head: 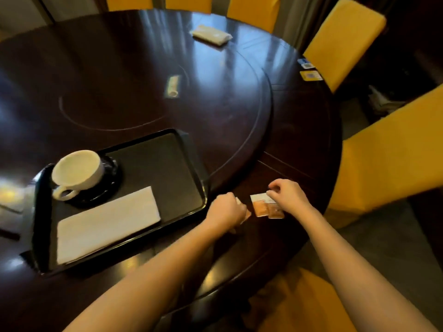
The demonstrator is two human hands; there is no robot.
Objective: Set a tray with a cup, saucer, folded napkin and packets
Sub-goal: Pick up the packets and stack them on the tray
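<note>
A black tray (pixel 167 164) sits on the dark round table at the lower left. On it a white cup (pixel 76 171) stands on a black saucer (pixel 105 188), and a folded white napkin (pixel 107 224) lies along the tray's near side. Just right of the tray, orange packets (pixel 267 208) lie on the table. My right hand (pixel 287 194) pinches a white packet (pixel 259 197) at their far edge. My left hand (pixel 226 209) is closed around a packet (pixel 239 202) whose white and orange corners stick out.
A wrapped white pack (pixel 211 34) lies at the table's far side and a small wrapped item (pixel 173 85) sits on the turntable. Coloured cards (pixel 309 70) rest at the right rim. Yellow-covered chairs (pixel 345 41) ring the table.
</note>
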